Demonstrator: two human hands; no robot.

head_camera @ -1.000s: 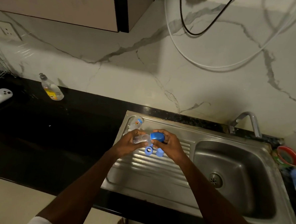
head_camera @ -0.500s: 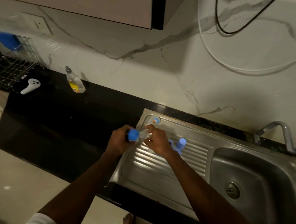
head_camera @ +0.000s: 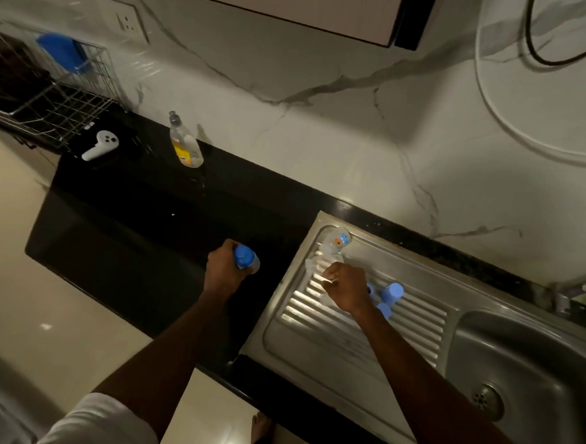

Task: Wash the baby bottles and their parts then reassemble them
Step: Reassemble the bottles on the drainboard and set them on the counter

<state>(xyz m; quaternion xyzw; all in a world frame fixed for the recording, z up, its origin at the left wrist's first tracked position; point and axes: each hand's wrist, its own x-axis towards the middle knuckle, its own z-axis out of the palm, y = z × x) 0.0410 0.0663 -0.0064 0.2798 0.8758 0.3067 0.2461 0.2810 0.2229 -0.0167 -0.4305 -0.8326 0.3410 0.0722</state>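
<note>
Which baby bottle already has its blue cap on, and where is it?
The capped bottle in the grip of the left hand, over the black counter. The other bottle lies uncapped on the drainboard.

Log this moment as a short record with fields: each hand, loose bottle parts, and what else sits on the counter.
left hand: grips a capped baby bottle over the black counter
right hand: over the ribbed drainboard, fingers curled round something small and pale; what it is cannot be told
loose parts: clear bottle lying at the drainboard's far corner; blue caps beside the right hand
counter: dish soap bottle, white controller, wire rack
sink basin: nothing visible in it
</note>
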